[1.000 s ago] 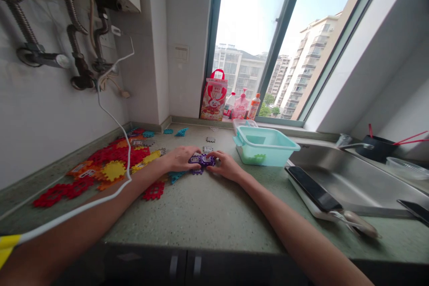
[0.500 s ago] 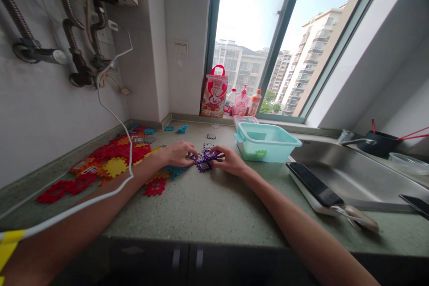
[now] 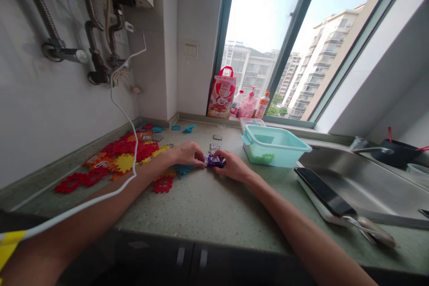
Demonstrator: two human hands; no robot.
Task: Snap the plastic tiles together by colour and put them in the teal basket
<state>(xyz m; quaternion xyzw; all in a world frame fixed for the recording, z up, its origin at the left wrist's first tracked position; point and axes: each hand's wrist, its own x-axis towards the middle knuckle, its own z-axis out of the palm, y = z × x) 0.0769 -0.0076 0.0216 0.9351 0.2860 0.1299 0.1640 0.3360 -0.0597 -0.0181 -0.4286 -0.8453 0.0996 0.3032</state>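
Note:
Both my hands meet over a small cluster of purple interlocking toy tiles on the green speckled counter. My left hand pinches the cluster's left side with closed fingers. My right hand grips its right side, fingers curled round it. Red, orange and yellow tiles lie spread to the left. A red tile and a teal tile lie just beneath my left wrist.
A teal plastic tub holding a green tile stands right of my hands. A phone lies on a white board by the steel sink. Bottles and a red bag stand on the window sill. A white cable hangs from the wall.
The purple tiles have been drawn closer together between my hands, into a tighter cluster. The camera has shifted a little to the left, so everything sits further right in view.

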